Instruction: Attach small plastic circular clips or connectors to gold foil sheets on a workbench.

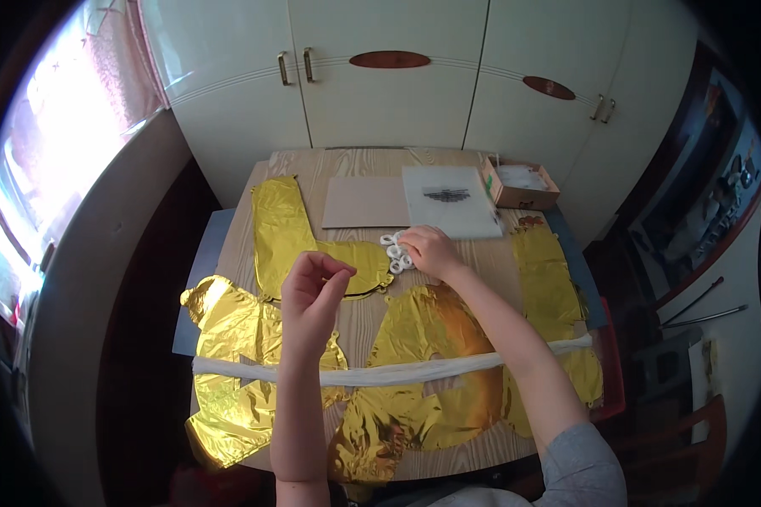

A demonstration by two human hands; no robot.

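My left hand (311, 291) is raised over the table's middle, thumb and fingertips pinched together. Whatever may be between them is too small to make out. Farther right, my right hand (431, 252) reaches down with curled fingers at a small pile of white coiled loops (397, 256); its fingertips touch the pile and are partly hidden. Beside the pile lies a flat, boot-shaped gold foil balloon (283, 224). A long bundle of white strands (380, 374) runs crosswise beneath both forearms, over more gold foil balloons (431, 329).
Behind the pile are a beige board (364, 203) and a clear plastic sheet (473, 221) with dark strips on it. An open box (524, 196) of white items stands at the back right. More gold foil (550, 275) covers the table's right side. White cabinets (389, 101) rise behind.
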